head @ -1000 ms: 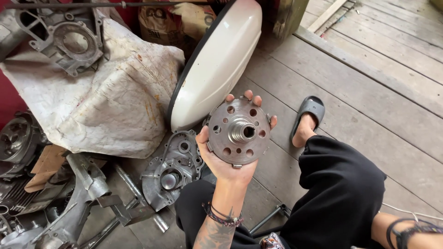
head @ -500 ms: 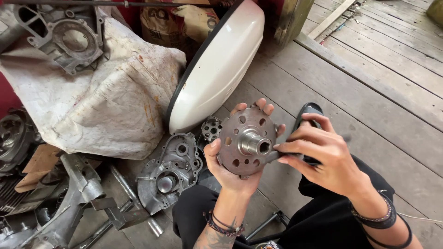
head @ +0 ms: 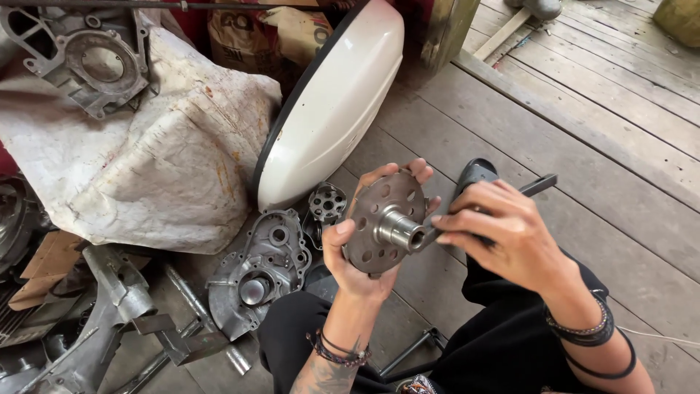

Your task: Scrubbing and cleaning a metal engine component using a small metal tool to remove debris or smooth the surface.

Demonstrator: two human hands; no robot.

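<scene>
Cupping the drilled metal hub [head: 386,222] by its rim, the left hand [head: 355,255] has its fingers clenched round it above the lap. At its 3 o'clock the right hand [head: 499,230] grips a dark flat tool [head: 538,184] against the central boss. Heavy-looking, rigid and likely oily, so the rim is the safest hold.

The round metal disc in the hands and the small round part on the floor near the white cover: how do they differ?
The perforated disc is larger, held in the left hand, and has a protruding central hub. The small round part lies on the floor, darker and half hidden. Both are round metal with a ring of holes.
</scene>
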